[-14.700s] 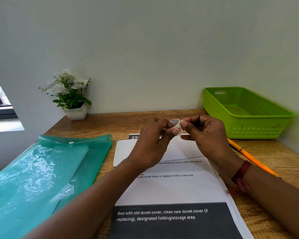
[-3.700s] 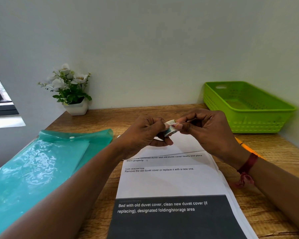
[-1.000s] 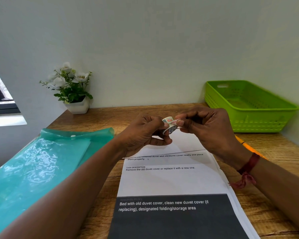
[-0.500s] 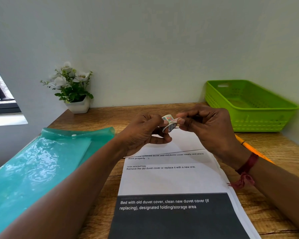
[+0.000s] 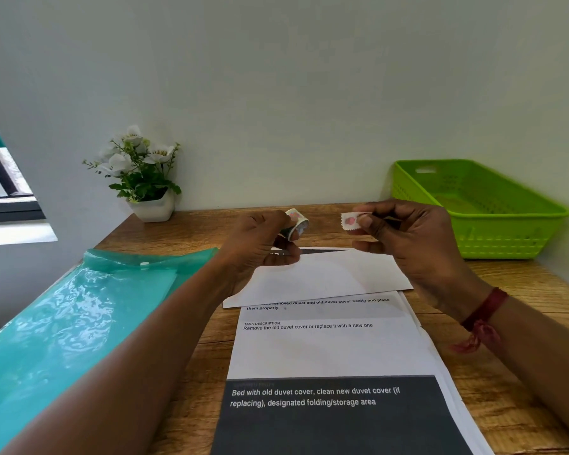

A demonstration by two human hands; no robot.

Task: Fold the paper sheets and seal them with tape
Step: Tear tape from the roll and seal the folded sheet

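My left hand pinches a small patterned tape roll above the desk. My right hand holds a short torn-off piece of tape between thumb and forefinger, a gap apart from the roll. Below both hands lies a folded white sheet, set across the top of a stack of printed paper sheets with a dark banner at the near end.
A teal plastic folder lies at the left of the wooden desk. A small white pot of flowers stands at the back left by the wall. At the back right sits a green plastic basket.
The tape piece has come off the roll. My hands, which were together on the roll, have moved apart, the right one carrying the piece to the right.
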